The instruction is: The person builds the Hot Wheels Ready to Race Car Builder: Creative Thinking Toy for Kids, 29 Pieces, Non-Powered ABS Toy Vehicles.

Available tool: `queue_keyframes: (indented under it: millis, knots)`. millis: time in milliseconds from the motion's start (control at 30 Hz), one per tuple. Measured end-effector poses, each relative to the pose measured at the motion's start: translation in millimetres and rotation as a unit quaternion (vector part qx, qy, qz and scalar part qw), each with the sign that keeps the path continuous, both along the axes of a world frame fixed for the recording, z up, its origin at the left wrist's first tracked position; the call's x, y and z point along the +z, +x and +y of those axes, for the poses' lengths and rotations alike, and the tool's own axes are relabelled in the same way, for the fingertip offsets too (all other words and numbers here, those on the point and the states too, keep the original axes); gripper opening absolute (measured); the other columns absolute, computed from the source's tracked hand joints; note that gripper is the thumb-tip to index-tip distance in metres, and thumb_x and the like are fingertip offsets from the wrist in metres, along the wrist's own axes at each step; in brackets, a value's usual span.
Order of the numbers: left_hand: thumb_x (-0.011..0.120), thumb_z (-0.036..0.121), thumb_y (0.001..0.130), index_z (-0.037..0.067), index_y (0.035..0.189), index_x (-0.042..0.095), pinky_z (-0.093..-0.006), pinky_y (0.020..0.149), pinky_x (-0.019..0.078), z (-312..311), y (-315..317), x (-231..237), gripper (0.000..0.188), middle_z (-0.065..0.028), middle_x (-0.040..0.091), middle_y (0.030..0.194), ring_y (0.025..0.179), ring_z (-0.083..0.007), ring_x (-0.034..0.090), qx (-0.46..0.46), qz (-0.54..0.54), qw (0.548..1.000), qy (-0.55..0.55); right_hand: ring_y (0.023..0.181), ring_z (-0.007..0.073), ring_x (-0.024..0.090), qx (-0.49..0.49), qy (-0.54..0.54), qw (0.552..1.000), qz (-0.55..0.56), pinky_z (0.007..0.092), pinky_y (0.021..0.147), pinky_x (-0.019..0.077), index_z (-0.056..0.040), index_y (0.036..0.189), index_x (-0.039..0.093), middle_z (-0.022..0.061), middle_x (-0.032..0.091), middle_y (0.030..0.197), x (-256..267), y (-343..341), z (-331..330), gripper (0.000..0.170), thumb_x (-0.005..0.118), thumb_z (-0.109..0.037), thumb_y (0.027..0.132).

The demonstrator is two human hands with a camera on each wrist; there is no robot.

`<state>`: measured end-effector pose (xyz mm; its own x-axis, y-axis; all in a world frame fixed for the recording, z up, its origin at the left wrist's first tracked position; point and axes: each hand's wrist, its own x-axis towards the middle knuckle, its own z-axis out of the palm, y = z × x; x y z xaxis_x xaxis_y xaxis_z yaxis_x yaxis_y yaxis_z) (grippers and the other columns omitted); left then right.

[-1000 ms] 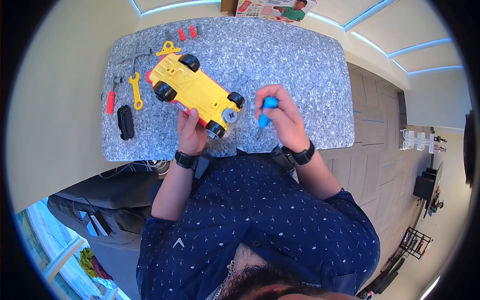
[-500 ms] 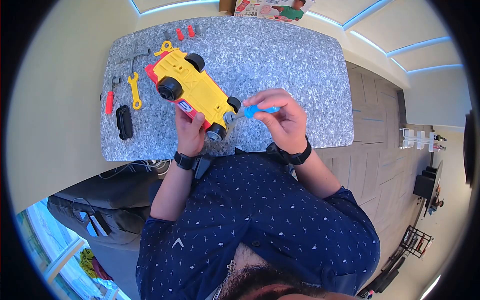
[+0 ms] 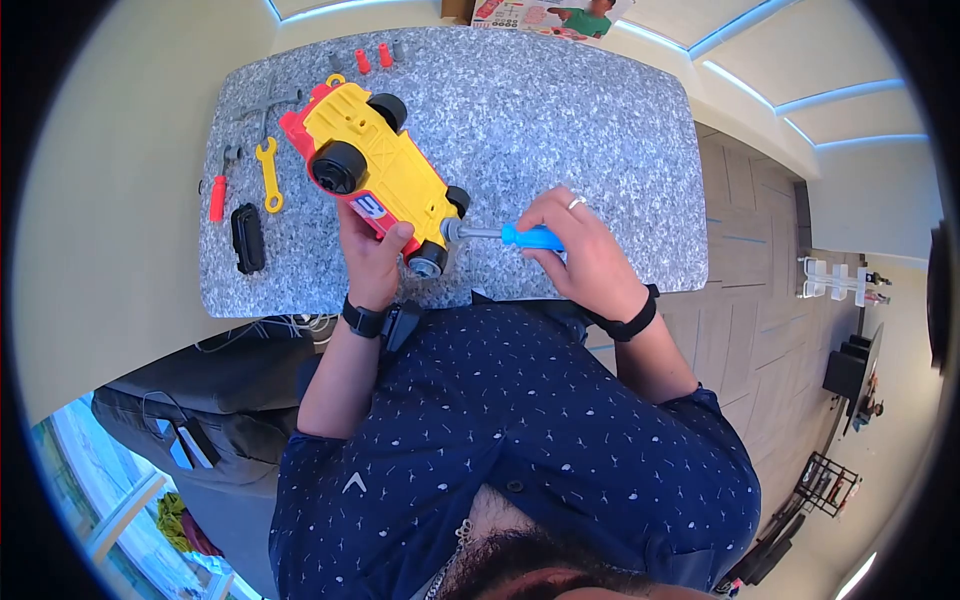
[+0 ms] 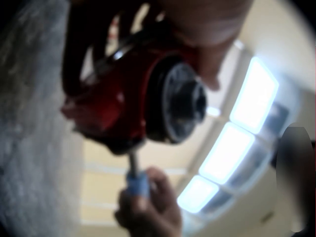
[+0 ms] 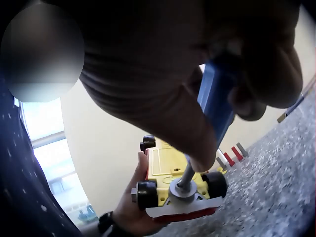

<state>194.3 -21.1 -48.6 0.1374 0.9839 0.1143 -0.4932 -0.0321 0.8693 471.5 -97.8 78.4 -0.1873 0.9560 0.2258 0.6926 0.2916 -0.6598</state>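
My left hand (image 3: 372, 262) grips a red toy car with a yellow underside (image 3: 385, 165), tilted so its base and black wheels (image 3: 339, 167) face me. With my right hand (image 3: 590, 255) I hold a screwdriver by its blue handle (image 3: 535, 237). Its grey shaft (image 3: 480, 233) meets a large grey screw (image 5: 182, 188) at one end of the car's base, between two wheels. In the left wrist view the red car body (image 4: 106, 113) is blurred, and the blue handle (image 4: 138, 184) shows below it.
On the speckled grey table (image 3: 580, 120) lie a yellow wrench (image 3: 269, 175), a red-handled tool (image 3: 218, 198), a grey cross-shaped tool (image 3: 268, 108) and a black case (image 3: 247, 239). Red and grey small pieces (image 3: 374, 58) stand at the far edge, near a printed box (image 3: 545, 17).
The screwdriver has come from beside the car to its grey screw, turning from upright to level. The car has tipped further onto its side, and my right hand has rolled over the handle.
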Motion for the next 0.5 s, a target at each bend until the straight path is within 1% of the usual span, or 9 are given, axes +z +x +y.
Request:
queue_keyframes:
  millis: [67, 167, 233, 300, 367, 433, 500]
  knots:
    - [0.095, 0.016, 0.090, 0.006, 0.165, 0.037, -0.0457, 0.119, 0.0530, -2, 3, 8, 0.096, -0.0119, 0.058, 0.156, 0.143, -0.0269, 0.062, -0.004, 0.035, 0.999, 0.024, 0.098, 0.0404, 0.071, -0.002, -0.040, 0.998, -0.040, 0.0489, 0.080, 0.0577, -0.0063, 0.115, 0.069, 0.0141, 0.069, 0.106, 7, 0, -1, 0.024, 0.081, -0.019, 0.100]
    - [0.097, 0.014, 0.087, 0.006, 0.165, 0.037, -0.0456, 0.117, 0.0549, -6, 7, 12, 0.099, -0.0118, 0.058, 0.155, 0.142, -0.0272, 0.063, -0.014, 0.066, 0.997, 0.043, 0.101, 0.0402, 0.072, -0.026, -0.099, 0.988, -0.115, 0.0495, 0.081, 0.0581, -0.0046, 0.115, 0.070, 0.0137, 0.068, 0.106, -2, -2, 2, 0.021, 0.079, -0.015, 0.100]
    - [0.098, 0.014, 0.086, 0.006, 0.164, 0.037, -0.0456, 0.117, 0.0554, -6, 7, 12, 0.099, -0.0116, 0.058, 0.155, 0.141, -0.0273, 0.064, -0.017, 0.069, 0.997, 0.043, 0.098, 0.0392, 0.073, -0.028, -0.038, 0.997, -0.059, 0.0498, 0.080, 0.0581, -0.0047, 0.115, 0.072, 0.0144, 0.070, 0.101, 11, -10, 2, 0.021, 0.079, -0.018, 0.101]
    - [0.098, 0.015, 0.087, 0.006, 0.164, 0.038, -0.0456, 0.117, 0.0553, -7, 7, 13, 0.099, -0.0115, 0.058, 0.155, 0.141, -0.0273, 0.064, -0.018, 0.062, 0.997, 0.035, 0.094, 0.0398, 0.074, -0.032, -0.055, 0.997, -0.047, 0.0498, 0.077, 0.0582, -0.0054, 0.119, 0.072, 0.0154, 0.072, 0.098, 12, -11, 3, 0.025, 0.079, -0.023, 0.102]
    - [0.098, 0.015, 0.087, 0.006, 0.164, 0.038, -0.0457, 0.117, 0.0553, -8, 7, 12, 0.098, -0.0114, 0.058, 0.154, 0.141, -0.0273, 0.064, -0.019, 0.050, 0.998, 0.030, 0.090, 0.0417, 0.074, -0.044, -0.150, 0.984, -0.082, 0.0495, 0.075, 0.0583, -0.0066, 0.126, 0.071, 0.0168, 0.073, 0.094, 3, -3, 3, 0.033, 0.079, -0.028, 0.102]
    - [0.098, 0.015, 0.087, 0.006, 0.164, 0.038, -0.0457, 0.117, 0.0553, -6, 8, 13, 0.098, -0.0114, 0.058, 0.154, 0.141, -0.0275, 0.064, -0.020, 0.051, 0.998, 0.032, 0.086, 0.0428, 0.073, -0.027, -0.037, 0.998, -0.051, 0.0494, 0.073, 0.0577, -0.0079, 0.132, 0.068, 0.0177, 0.074, 0.094, 6, -10, 1, 0.039, 0.079, -0.031, 0.103]
    - [0.097, 0.013, 0.087, 0.006, 0.164, 0.038, -0.0457, 0.117, 0.0553, -7, 7, 13, 0.097, -0.0115, 0.058, 0.154, 0.141, -0.0277, 0.064, -0.019, 0.068, 0.997, 0.037, 0.085, 0.0432, 0.073, -0.015, -0.011, 0.999, -0.047, 0.0493, 0.071, 0.0571, -0.0085, 0.136, 0.066, 0.0181, 0.074, 0.095, 3, -11, -1, 0.044, 0.079, -0.033, 0.102]
